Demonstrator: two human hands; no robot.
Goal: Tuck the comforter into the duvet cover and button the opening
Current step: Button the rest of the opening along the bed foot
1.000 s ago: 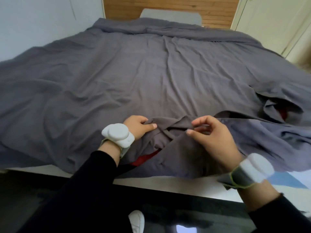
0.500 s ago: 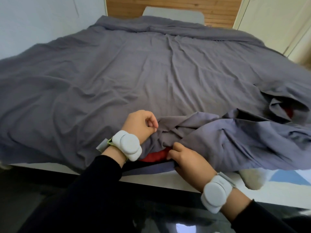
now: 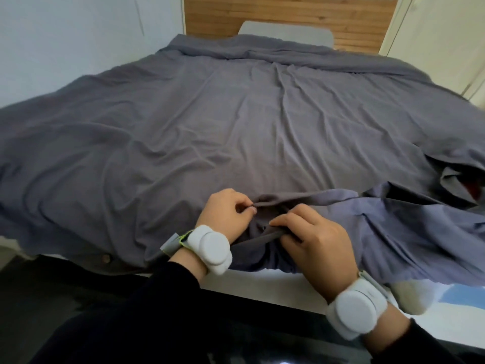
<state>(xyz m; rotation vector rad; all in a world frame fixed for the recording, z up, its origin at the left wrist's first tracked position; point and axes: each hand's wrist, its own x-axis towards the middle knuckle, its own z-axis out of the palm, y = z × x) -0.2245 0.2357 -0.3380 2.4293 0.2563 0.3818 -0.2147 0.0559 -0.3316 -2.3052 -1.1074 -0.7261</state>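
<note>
A grey duvet cover (image 3: 236, 122) lies spread over the whole bed, its open edge facing me at the foot. My left hand (image 3: 227, 214) pinches the upper flap of that edge between thumb and fingers. Just to its right, my right hand (image 3: 312, 235) grips the lower flap, fingers curled round a fold. A brown button (image 3: 106, 258) shows on the hem at lower left. A sliver of the red comforter (image 3: 471, 186) peeks from a gap in the cover at far right; the rest of it is hidden inside.
A pale pillow (image 3: 286, 35) leans on the wooden headboard (image 3: 288, 11). A white wall (image 3: 78, 35) runs along the bed's left side and a pale door (image 3: 433, 35) stands at right. The white bed frame edge (image 3: 262, 282) is right below my hands.
My right hand rose from under the cover's lower edge and now grips it beside my left hand. The red comforter that showed between my hands is covered.
</note>
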